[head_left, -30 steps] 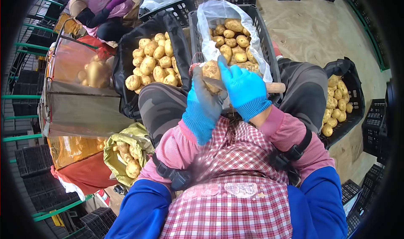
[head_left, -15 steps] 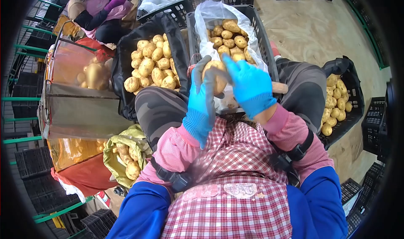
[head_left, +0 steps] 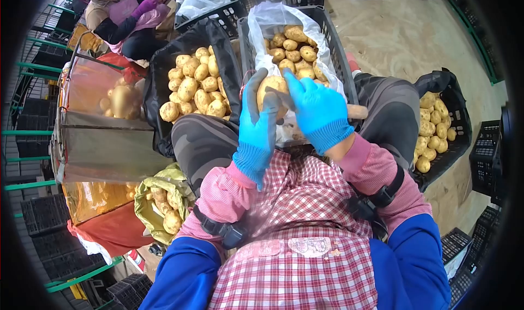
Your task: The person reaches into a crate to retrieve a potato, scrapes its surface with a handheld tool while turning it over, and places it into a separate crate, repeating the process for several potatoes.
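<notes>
Presently, 1 potato (head_left: 271, 86) is held upright above the near end of the grey plastic crate (head_left: 338, 43), between the knees and apparently within easy reach. The left hand (head_left: 256, 138) is partly closed, its grey-coated digits bracketing the potato at the side and near face, presumably to steady it while leaving the right side accessible. The right hand (head_left: 322, 113) is closed around a wooden handle (head_left: 357, 112), with 1 blue finger extended towards the potato, probably for control. Whether a blade meets the skin cannot be determined.

The crate's translucent white liner (head_left: 264, 19) is folded outwards, seemingly to keep its mouth open over the potatoes inside. Beside it, on the left, stands a black liner (head_left: 158, 72) of potatoes. Further out: 1 olive sack (head_left: 144, 203) and 1 co-worker's purple glove (head_left: 146, 5).
</notes>
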`<state>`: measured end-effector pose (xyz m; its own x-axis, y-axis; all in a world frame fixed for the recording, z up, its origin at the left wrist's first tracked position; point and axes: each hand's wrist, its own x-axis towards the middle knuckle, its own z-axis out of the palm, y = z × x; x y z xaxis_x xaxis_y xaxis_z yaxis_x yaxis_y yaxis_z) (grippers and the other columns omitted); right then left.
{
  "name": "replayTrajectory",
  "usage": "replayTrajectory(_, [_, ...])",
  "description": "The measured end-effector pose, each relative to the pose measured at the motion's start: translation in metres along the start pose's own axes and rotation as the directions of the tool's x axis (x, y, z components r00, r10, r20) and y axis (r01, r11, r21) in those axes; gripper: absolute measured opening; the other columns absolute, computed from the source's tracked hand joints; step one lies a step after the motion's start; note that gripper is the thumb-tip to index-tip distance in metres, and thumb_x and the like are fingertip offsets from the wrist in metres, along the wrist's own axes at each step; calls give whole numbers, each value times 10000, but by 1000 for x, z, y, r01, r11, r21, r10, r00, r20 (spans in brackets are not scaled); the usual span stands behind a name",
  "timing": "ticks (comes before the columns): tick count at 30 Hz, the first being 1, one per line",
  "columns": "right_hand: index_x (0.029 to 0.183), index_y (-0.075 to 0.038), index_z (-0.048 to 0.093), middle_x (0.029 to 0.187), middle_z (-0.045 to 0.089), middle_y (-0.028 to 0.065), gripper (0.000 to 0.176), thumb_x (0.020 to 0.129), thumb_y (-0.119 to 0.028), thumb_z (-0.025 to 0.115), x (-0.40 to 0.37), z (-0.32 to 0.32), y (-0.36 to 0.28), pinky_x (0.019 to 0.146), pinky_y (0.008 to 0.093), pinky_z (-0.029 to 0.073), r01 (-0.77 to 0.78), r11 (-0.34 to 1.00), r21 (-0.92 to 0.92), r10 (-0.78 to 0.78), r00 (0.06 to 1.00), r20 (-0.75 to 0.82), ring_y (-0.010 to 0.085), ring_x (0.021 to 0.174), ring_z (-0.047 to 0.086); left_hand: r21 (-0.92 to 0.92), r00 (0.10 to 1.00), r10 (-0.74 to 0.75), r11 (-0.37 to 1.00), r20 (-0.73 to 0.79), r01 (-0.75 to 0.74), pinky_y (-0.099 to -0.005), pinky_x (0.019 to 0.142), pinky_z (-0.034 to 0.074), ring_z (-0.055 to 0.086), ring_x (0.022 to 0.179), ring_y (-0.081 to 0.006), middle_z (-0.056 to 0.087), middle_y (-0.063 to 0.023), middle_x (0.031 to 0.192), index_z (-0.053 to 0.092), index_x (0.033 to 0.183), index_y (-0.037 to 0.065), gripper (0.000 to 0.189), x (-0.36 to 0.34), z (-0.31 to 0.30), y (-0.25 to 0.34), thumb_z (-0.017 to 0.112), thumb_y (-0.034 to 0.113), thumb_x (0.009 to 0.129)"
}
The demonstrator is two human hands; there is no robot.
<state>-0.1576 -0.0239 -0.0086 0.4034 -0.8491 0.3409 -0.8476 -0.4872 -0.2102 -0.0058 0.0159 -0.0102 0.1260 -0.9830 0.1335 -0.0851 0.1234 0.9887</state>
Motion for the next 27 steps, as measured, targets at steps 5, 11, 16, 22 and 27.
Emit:
replayTrajectory(5, [1230, -154, 607, 910, 661, 103, 376, 854, -131, 620, 12, 7, 24, 674, 445, 543, -82, 977, 198, 106, 988, -116, 341, 797, 670, 131, 992, 115, 985, -44, -108, -366, 1034, 476, 520, 1248, -243, 460, -156, 1385, 385, 1435, -23, 743, -1, 2, 5, 780, 187, 842])
replayTrajectory(11, [1202, -107, 603, 897, 663, 127, 349, 854, -117, 612, 8, 3, 13, 651, 409, 549, -65, 989, 136, 73, 996, -57, 318, 783, 684, 438, 972, 236, 874, -4, -211, -370, 1055, 463, 521, 1256, -255, 486, -154, 1342, 453, 1394, -26, 787, -1, -3, 8, 850, 126, 732])
replayTrajectory(16, [1204, -101, 593, 897, 660, 127, 340, 863, -99, 597, 4, -2, 9, 605, 400, 561, -1, 999, -42, 0, 999, -34, 268, 790, 705, 497, 950, 305, 815, 74, -300, -379, 1073, 433, 507, 1270, -263, 478, -151, 1355, 482, 1379, -18, 784, 4, -9, 11, 849, 133, 703])
replayTrajectory(22, [1178, -28, 648, 1018, 700, 133, 355, 926, -278, 642, 22, -19, 30, 681, 353, 537, -323, 751, 576, 173, 938, 300, 223, 842, 691, 67, 962, 265, 961, 66, -269, -404, 1109, 420, 490, 1296, -259, 428, -134, 1413, 423, 1397, 4, 842, 2, -14, 4, 848, 30, 670])
replayTrajectory(27, [1289, -5, 631, 1050, 682, 47, 482, 953, -346, 684, 9, -35, 6, 746, 240, 498, -308, -119, 944, -3, 951, 310, 72, 897, 605, -75, 913, 407, 911, 8, -406, -414, 1120, 413, 432, 1354, -251, 382, -145, 1471, 381, 1417, 14, 861, 2, -7, 1, 854, 51, 699])
